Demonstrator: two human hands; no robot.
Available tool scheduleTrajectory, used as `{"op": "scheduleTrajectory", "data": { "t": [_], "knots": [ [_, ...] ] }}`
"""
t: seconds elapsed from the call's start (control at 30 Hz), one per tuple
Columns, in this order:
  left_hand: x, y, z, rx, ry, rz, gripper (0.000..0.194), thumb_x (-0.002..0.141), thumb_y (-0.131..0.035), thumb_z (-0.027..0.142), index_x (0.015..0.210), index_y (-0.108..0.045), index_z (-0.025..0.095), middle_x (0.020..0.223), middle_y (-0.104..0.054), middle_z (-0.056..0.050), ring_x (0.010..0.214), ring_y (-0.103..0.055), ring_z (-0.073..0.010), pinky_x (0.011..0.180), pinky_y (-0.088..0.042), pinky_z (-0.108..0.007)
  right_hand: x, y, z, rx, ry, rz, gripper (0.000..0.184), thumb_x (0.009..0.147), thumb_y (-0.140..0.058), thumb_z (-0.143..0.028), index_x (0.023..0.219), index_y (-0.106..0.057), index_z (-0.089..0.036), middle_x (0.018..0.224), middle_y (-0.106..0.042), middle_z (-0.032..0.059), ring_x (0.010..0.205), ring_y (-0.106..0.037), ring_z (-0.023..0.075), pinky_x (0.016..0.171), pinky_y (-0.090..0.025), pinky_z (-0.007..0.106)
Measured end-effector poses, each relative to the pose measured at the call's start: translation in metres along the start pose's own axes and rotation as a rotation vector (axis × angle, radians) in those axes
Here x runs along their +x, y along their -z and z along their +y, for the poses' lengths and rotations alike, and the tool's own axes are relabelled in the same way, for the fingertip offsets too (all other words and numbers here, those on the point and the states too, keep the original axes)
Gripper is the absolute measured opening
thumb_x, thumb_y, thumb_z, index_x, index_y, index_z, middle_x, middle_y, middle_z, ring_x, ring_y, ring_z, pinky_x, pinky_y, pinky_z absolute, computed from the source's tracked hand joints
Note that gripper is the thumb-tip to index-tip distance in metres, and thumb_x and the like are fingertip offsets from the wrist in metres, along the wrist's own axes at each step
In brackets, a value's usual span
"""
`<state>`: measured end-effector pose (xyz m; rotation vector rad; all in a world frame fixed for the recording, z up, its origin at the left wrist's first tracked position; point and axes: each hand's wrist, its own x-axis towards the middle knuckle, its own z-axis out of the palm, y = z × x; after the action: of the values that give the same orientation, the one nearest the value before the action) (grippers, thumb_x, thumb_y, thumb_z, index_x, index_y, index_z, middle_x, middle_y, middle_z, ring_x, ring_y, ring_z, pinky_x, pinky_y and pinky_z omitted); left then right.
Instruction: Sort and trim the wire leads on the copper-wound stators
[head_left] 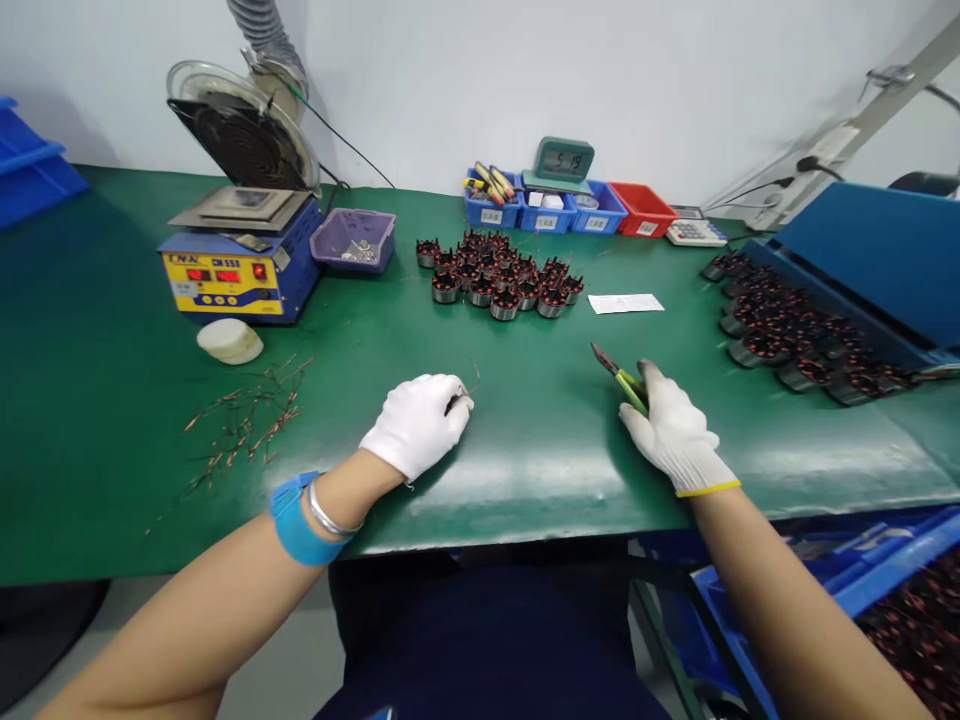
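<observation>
Left hand (417, 424) is closed on thin copper wire scraps (469, 385), nearer than the stator cluster (499, 275); green-handled cutters (619, 378) are gripped by the right hand (675, 435).

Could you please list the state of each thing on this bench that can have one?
Left hand: gloved, closed on thin copper wire.
Right hand: gloved, gripping cutters, tip forward.
Solder pot: red displays lit.
Purple tray: holds a few small parts.
Red bin: looks empty.
Wire offcuts: scattered loose.
Wound stators: clustered upright.
</observation>
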<state>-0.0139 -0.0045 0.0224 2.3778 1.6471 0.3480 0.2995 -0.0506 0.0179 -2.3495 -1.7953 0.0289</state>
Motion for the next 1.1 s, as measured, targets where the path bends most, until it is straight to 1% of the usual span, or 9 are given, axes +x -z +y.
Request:
{"op": "scheduleTrajectory", "data": {
  "t": [0.1,0.13,0.2,0.23,0.33,0.43,0.6,0.87,1.1],
  "knots": [
    [0.001,-0.001,-0.001,-0.018,-0.003,-0.004,0.024,0.091,-0.048,0.033,0.093,-0.069,0.021,0.097,-0.071,-0.005,0.094,-0.066,-0.0258,0.078,-0.047,-0.034,0.008,0.004,-0.033,0.495,-0.011,-0.174,0.071,0.080,-0.055,-0.040,0.147,-0.039,-0.020,0.105,-0.064,0.0128,0.087,-0.064,0.0300,0.083,-0.052,0.056],
    [0.001,-0.002,-0.001,-0.016,-0.004,-0.006,0.024,0.091,-0.049,0.033,0.094,-0.069,0.022,0.097,-0.071,-0.005,0.095,-0.065,-0.0255,0.079,-0.047,-0.034,0.009,0.005,-0.048,0.740,0.053,-0.304,0.069,0.079,-0.056,-0.037,0.144,-0.041,-0.022,0.097,-0.065,0.0093,0.080,-0.064,0.0258,0.080,-0.054,0.052],
    [0.001,-0.003,-0.002,-0.009,-0.001,-0.004,0.023,0.091,-0.050,0.034,0.095,-0.069,0.022,0.098,-0.071,-0.004,0.096,-0.065,-0.0247,0.080,-0.047,-0.033,0.006,0.005,-0.076,1.021,0.142,-0.552,0.057,0.078,-0.052,-0.034,0.134,-0.047,-0.021,0.083,-0.062,0.0040,0.068,-0.063,0.0196,0.071,-0.057,0.042],
    [0.001,-0.003,-0.002,-0.006,0.000,-0.002,0.024,0.091,-0.050,0.034,0.096,-0.069,0.022,0.098,-0.071,-0.004,0.096,-0.065,-0.0244,0.081,-0.047,-0.033,0.004,0.005,-0.088,1.179,0.126,-0.745,0.055,0.076,-0.052,-0.031,0.129,-0.048,-0.019,0.079,-0.060,0.0028,0.065,-0.063,0.0183,0.068,-0.057,0.040],
    [0.002,-0.003,-0.002,0.009,-0.001,0.009,0.024,0.091,-0.050,0.034,0.096,-0.069,0.021,0.096,-0.071,-0.005,0.095,-0.065,-0.0247,0.080,-0.047,-0.033,-0.006,0.002,-0.104,1.345,0.019,-1.140,0.050,0.069,-0.059,-0.028,0.117,-0.048,-0.017,0.074,-0.057,-0.0007,0.060,-0.062,0.0150,0.062,-0.055,0.033],
    [0.003,-0.003,-0.002,0.007,0.009,0.009,0.023,0.091,-0.051,0.034,0.095,-0.069,0.021,0.095,-0.071,-0.004,0.094,-0.065,-0.0250,0.080,-0.047,-0.034,-0.011,0.002,-0.096,1.279,0.054,-1.294,0.053,0.069,-0.067,-0.033,0.116,-0.047,-0.018,0.081,-0.060,0.0011,0.067,-0.066,0.0170,0.061,-0.056,0.030],
    [0.004,-0.004,-0.003,0.010,0.015,0.009,0.021,0.091,-0.052,0.033,0.094,-0.069,0.022,0.092,-0.070,-0.003,0.092,-0.065,-0.0250,0.077,-0.047,-0.035,-0.008,0.008,-0.086,1.179,0.061,-1.372,0.061,0.072,-0.072,-0.044,0.121,-0.044,-0.020,0.082,-0.060,0.0015,0.074,-0.069,0.0189,0.059,-0.056,0.028],
    [0.002,-0.007,-0.003,0.063,-0.022,0.023,0.021,0.092,-0.051,0.032,0.094,-0.069,0.021,0.090,-0.069,-0.004,0.089,-0.064,-0.0251,0.074,-0.046,-0.035,-0.010,0.008,-0.100,1.145,0.057,-1.349,0.057,0.073,-0.073,-0.050,0.112,-0.043,-0.021,0.082,-0.058,0.0004,0.073,-0.069,0.0185,0.056,-0.055,0.026],
    [0.001,-0.009,-0.005,0.047,-0.037,0.058,0.021,0.091,-0.052,0.033,0.093,-0.069,0.021,0.089,-0.069,-0.004,0.088,-0.064,-0.0256,0.073,-0.047,-0.035,-0.010,0.010,-0.111,0.988,0.022,-1.267,0.039,0.077,-0.059,-0.028,0.113,-0.044,-0.021,0.069,-0.055,-0.0048,0.048,-0.059,0.0114,0.044,-0.046,0.021]
  ]
}}
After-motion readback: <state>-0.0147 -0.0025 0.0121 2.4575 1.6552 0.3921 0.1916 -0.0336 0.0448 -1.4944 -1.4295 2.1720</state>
